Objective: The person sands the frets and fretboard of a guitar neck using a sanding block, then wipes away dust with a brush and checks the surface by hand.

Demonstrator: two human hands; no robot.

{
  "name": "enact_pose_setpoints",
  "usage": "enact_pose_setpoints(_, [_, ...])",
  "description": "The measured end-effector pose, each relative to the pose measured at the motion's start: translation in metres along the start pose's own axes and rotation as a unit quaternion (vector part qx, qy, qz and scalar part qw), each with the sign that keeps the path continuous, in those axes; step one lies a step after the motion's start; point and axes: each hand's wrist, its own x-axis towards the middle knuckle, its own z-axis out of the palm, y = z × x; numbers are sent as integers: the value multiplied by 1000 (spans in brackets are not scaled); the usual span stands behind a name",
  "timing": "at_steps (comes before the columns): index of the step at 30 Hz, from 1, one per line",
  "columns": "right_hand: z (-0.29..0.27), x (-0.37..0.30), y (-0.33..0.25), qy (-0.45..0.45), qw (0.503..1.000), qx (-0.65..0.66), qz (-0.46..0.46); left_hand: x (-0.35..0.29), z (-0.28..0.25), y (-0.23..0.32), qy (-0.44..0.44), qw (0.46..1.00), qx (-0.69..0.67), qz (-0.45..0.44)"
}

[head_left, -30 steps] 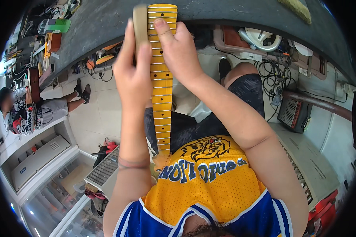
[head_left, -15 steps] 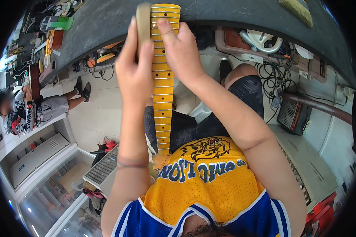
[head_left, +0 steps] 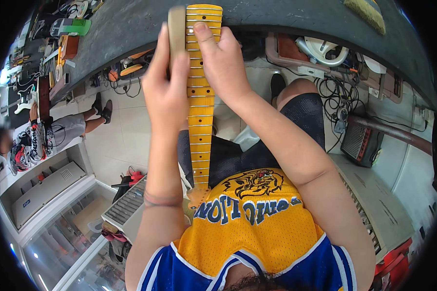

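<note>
Your left hand point(head_left: 165, 94) is clamped on a pale, slim wooden block point(head_left: 177, 30), fingers along its outer side and thumb toward the inner side. The block stands lengthwise just beside the left edge of a long amber-yellow guitar neck point(head_left: 200, 110) with silver metal frets and dark dot markers; whether the two touch is hard to tell.

Your right hand point(head_left: 224, 65) is closed around the neck near its wide upper end, the thumb lying across the frets and the other fingers mostly hidden at the right edge and underneath. The neck runs from that end, which overlaps the dark grey surface point(head_left: 286, 14) in view, down between your forearms to its tan headstock point(head_left: 197, 195), close against your yellow mesh jersey point(head_left: 257, 213).

A yellowish, bristly brush point(head_left: 366, 15) lies on the surface, well to the right of your hands. Below it, a tangle of black cables point(head_left: 342, 89) sits near a dark, boxy amplifier point(head_left: 360, 144). Far to your left, another person in grey shorts point(head_left: 68, 127) sits with legs stretched out.
</note>
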Motion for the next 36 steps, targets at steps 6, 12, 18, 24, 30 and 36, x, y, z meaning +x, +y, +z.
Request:
enact_pose_setpoints(6, [3,3,8,1,1000,4,-9,71,9,13,-28,999,24,7])
enact_pose_setpoints(12, [-5,4,5,11,1000,13,-4,-30,-3,-10,-2,998,50,35])
enact_pose_setpoints(18, [3,0,1,0,1000,0,-5,64,9,15,-48,999,15,8])
enact_pose_setpoints(24, [-3,5,11,15,1000,-5,-23,16,4,-11,-14,999,31,18])
enact_pose_setpoints(30, [-2,1,4,11,1000,5,-19,-19,-3,2,0,1000,29,10])
enact_pose_setpoints(36, [4,0,3,5,1000,-23,-16,72,22,19,19,998,2,58])
